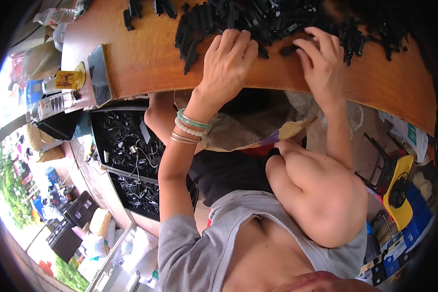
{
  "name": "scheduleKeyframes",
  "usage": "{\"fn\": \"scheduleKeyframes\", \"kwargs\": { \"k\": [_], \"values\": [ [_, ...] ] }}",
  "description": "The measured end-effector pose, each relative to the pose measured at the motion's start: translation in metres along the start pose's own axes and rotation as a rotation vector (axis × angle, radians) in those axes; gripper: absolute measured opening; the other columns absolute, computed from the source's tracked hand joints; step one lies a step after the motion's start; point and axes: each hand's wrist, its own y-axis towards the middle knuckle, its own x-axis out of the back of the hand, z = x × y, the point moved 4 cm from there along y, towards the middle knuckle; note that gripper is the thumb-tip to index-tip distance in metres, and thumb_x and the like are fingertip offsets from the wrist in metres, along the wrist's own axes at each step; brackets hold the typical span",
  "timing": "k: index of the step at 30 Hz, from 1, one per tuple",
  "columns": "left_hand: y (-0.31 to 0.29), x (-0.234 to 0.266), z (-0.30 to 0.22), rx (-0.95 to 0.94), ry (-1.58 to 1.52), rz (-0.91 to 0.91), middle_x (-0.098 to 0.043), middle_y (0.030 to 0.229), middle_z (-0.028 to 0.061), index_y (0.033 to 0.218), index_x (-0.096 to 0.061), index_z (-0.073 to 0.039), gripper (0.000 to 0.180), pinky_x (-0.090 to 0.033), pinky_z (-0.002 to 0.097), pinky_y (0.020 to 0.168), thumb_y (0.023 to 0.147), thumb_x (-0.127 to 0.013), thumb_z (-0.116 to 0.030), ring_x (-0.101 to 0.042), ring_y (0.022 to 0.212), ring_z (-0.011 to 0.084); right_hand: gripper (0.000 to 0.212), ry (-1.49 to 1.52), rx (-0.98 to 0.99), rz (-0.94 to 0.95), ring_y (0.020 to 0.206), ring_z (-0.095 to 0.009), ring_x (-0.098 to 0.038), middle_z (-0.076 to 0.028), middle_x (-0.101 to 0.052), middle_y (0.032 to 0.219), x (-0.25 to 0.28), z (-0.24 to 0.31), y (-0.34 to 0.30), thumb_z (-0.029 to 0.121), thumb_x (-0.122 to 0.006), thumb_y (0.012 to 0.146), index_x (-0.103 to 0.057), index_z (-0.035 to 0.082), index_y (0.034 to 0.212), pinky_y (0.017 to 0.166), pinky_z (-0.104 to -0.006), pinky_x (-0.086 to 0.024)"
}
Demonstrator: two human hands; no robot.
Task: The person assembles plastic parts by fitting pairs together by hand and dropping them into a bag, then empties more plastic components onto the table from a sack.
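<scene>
Small elongated black plastic parts [194, 29] lie heaped along the far side of the brown wooden table [141, 58]. My left hand [231, 58] is over the near edge of this heap, back upward and fingers curled down. Its fingertips are hidden, so what they grip cannot be made out. To its right, my right hand [323, 61] is bent over the table, with thumb and forefinger at a short black plastic part [288, 50], seemingly pinching it. A green bangle [192, 120] and other bracelets circle my left wrist.
A phone [100, 75] and a yellow container [69, 80] are at the table's left end. Black trays [113, 168] of small parts stand below on the left. A crumpled plastic sack [246, 131] hangs open under the near edge. A yellow-and-black object [399, 194] stands right.
</scene>
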Motion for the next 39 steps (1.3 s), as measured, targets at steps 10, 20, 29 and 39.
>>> {"fn": "scheduleKeyframes", "kwargs": {
  "k": [10, 20, 29, 39],
  "values": [
    [-0.015, 0.023, -0.023, 0.156, -0.35, -0.278, -0.063, 0.108, 0.0147, 0.104, -0.056, 0.002, 0.017, -0.051, 0.034, 0.081, 0.087, -0.055, 0.005, -0.063, 0.098, 0.0279, 0.027, 1.222, -0.421, 0.107, 0.083, -0.022, -0.061, -0.008, -0.061, 0.096, 0.008, 0.01, -0.032, -0.011, -0.067, 0.073, -0.061, 0.001, 0.097, 0.07, -0.0303, -0.048],
    [-0.024, 0.024, -0.041, 0.882, -1.301, 0.248, -0.064, 0.081, 0.0069, 0.111, -0.063, 0.004, 0.029, -0.047, 0.0224, 0.054, 0.086, -0.068, -0.01, -0.058, 0.063, 0.0066, 0.024, 0.81, -0.079, 0.003, 0.076, -0.021, -0.062, -0.009, -0.062, 0.089, 0.027, 0.043, -0.026, -0.011, -0.072, 0.069, -0.067, 0.002, 0.089, 0.063, -0.0285, -0.05],
    [-0.027, 0.034, -0.05, 0.471, -0.876, 0.079, -0.064, 0.083, 0.0196, 0.109, -0.058, 0.002, 0.035, -0.05, 0.0376, 0.058, 0.077, -0.07, -0.004, -0.063, 0.07, 0.0366, 0.032, 0.831, -0.159, -0.046, 0.077, -0.019, -0.061, -0.01, -0.062, 0.094, 0.03, 0.045, -0.024, -0.011, -0.07, 0.07, -0.065, 0.002, 0.1, 0.064, -0.027, -0.051],
    [-0.026, 0.037, -0.05, 0.385, -0.855, 0.049, -0.062, 0.074, 0.0164, 0.105, -0.06, 0.001, 0.031, -0.049, 0.036, 0.054, 0.076, -0.071, -0.005, -0.062, 0.064, 0.0334, 0.029, 0.884, -0.214, 0.073, 0.076, -0.018, -0.059, -0.012, -0.064, 0.089, 0.028, 0.047, -0.034, -0.014, -0.065, 0.07, -0.064, -0.005, 0.097, 0.067, -0.0268, -0.047]
  ]
}}
